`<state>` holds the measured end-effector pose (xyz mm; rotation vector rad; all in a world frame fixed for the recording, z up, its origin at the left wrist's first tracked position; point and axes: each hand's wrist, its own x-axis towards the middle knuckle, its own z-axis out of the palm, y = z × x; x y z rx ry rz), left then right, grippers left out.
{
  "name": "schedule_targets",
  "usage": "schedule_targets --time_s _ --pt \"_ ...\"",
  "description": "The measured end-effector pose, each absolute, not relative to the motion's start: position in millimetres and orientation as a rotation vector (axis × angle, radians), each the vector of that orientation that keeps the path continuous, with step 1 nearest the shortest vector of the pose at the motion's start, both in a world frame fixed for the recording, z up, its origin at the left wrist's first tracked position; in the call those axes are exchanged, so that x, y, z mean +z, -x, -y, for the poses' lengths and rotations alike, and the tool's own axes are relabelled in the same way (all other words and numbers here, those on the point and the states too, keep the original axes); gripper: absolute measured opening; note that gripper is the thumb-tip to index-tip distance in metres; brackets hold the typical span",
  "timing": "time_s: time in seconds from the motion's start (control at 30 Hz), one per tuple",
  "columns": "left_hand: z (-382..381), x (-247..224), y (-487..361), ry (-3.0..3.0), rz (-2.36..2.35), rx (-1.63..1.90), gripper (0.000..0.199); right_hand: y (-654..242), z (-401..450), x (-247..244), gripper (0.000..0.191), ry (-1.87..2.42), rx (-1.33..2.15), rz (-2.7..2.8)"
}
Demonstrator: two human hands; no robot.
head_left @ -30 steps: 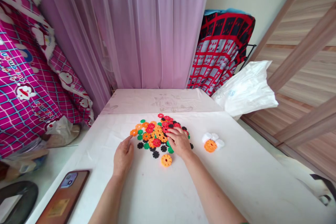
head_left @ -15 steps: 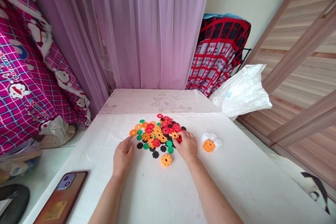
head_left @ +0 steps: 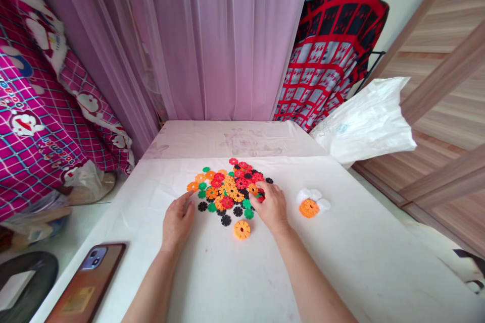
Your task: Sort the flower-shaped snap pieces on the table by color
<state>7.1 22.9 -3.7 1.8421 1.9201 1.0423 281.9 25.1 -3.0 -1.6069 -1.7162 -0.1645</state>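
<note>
Mixed pile of notched discs (head_left: 229, 189): red, orange, black and green, loose and overlapping, midway between left and right edges of the surface (head_left: 227, 282), well in from its near edge. No colour order seen within it.

Separated portion: orange stack (head_left: 242, 230), just off the pile toward the near edge; second orange stack (head_left: 309, 208), apart toward the right edge, touching white pieces (head_left: 309, 194). Estimate: small share set apart, most discs ungrouped; red, black and green show no stack of their own.

Right hand (head_left: 273, 207): at the pile's right side, thumb and fingers curled about an orange disc (head_left: 253, 189); cannot tell whether it is gripped.
Left hand (head_left: 177, 222): fingers loosely parted, nothing seen between them; forefinger tip at an orange disc on the pile's left side.

Periphery: phone (head_left: 91, 282) at near-left corner; white bag (head_left: 367, 121) beside right edge, toward far-right corner.
</note>
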Motion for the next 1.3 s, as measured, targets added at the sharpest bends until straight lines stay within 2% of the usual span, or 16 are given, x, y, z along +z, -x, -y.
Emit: schedule_targets --time_s 0.1,0.2,0.47,1.3 --pt "-22.8 -3.5 -7.7 -1.832 -1.932 1.031 0.041 -278.2 -1.0 5.8 0.016 1.397 0.022 1.764" --pt "-22.6 -3.2 -8.2 -1.831 -1.947 1.02 0.04 -273.6 28.8 13.0 0.018 1.284 0.117 1.919" --pt "-21.3 -2.6 -8.8 -1.844 -1.949 1.01 0.04 -264.9 50.9 16.8 0.021 1.258 0.011 2.06" --pt "-20.5 0.8 -10.5 -1.822 -1.95 1.006 0.04 -263.4 51.3 17.6 0.018 1.303 0.062 2.119"
